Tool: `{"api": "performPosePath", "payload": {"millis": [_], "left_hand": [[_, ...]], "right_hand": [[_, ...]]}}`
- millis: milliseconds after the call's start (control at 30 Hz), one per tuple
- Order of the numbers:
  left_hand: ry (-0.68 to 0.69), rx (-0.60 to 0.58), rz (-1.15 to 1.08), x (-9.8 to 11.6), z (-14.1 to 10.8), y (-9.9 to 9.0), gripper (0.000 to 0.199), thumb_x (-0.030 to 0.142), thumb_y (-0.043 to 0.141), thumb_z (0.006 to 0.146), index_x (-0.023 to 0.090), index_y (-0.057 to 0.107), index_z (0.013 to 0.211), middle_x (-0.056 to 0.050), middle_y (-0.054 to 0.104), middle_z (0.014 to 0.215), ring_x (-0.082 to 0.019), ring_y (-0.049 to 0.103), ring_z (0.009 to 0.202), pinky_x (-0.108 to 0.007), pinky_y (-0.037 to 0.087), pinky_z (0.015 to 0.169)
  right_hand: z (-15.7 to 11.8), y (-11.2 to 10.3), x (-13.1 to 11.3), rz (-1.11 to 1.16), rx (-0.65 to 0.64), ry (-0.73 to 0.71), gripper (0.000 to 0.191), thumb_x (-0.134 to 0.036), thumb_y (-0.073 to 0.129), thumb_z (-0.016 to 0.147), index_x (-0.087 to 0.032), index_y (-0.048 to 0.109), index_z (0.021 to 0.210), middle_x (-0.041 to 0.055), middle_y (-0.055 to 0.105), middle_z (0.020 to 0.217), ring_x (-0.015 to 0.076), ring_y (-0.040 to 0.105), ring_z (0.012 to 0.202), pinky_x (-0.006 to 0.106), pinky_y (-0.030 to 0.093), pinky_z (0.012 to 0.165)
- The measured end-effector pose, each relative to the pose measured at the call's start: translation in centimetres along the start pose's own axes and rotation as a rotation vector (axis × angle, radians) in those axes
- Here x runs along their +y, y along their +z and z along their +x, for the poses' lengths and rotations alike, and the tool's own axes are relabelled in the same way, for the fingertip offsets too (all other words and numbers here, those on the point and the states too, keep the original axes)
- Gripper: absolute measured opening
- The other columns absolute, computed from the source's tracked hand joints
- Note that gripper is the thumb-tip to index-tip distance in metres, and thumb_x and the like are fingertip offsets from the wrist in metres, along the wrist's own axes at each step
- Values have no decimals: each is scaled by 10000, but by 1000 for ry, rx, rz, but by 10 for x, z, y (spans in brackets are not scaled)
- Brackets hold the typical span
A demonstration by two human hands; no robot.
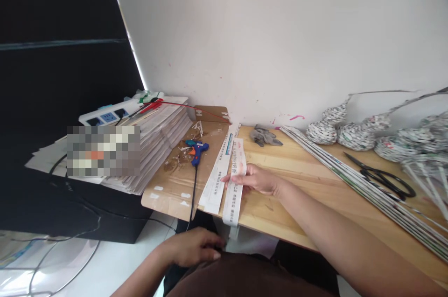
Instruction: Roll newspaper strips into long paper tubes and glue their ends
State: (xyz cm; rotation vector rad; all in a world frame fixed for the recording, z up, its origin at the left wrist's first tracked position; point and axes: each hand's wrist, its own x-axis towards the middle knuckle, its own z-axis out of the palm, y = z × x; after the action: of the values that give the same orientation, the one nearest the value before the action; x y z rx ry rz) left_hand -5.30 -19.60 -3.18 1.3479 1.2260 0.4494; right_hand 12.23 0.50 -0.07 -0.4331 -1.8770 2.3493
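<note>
My right hand [258, 179] pinches a printed newspaper strip [234, 201] between thumb and fingers. The strip's lower end hangs over the table's front edge. Just left of it, more newspaper strips [213, 194] lie flat at the edge of a cardboard sheet [168, 190]. My left hand [198, 246] rests low by my lap, below the table edge, its fingers loosely bent and apart with nothing in them. On the cardboard lies a blue glue gun [199, 151], its black cord running down toward me.
Stacked newspaper sheets [175, 136] stand at left, bearing a power strip [108, 116] and a red-handled tool [151, 107]. On the wooden table [301, 171] are a grey glove [265, 136], long paper rods [350, 187], black scissors [385, 178] and woven paper gourds [355, 135].
</note>
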Motion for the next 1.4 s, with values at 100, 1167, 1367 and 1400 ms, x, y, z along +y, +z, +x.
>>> {"api": "performPosePath", "payload": {"millis": [100,1167,1367,1400], "left_hand": [[-45,-4,-153,40,-30,-14,357,483,592,798,247,719,1033,-70,718,963,-258,644,926,-316,508,730],[70,396,-743,90,75,-19,293,310,764,709,81,707,883,-79,659,837,-134,623,711,-272,586,644],[100,372,-809,85,62,-7,308,337,748,722,95,693,904,-87,679,855,-136,649,735,-248,562,681],[85,344,-793,84,56,-6,313,356,730,738,97,685,909,-92,687,832,-142,659,703,-242,557,645]], "right_hand": [[-4,4,-5,-118,-111,-12,366,-389,656,803,-170,699,1093,87,692,1057,180,641,977,302,497,873],[-6,-19,-19,-128,192,-132,368,-448,677,784,-105,724,907,9,613,620,29,417,450,149,290,408],[3,-3,-7,-128,307,-201,491,-546,479,882,-131,723,978,59,669,690,117,564,544,245,450,520],[3,0,-6,-178,332,-246,528,-552,396,915,-143,718,1004,86,696,789,153,620,658,290,495,616]]}}
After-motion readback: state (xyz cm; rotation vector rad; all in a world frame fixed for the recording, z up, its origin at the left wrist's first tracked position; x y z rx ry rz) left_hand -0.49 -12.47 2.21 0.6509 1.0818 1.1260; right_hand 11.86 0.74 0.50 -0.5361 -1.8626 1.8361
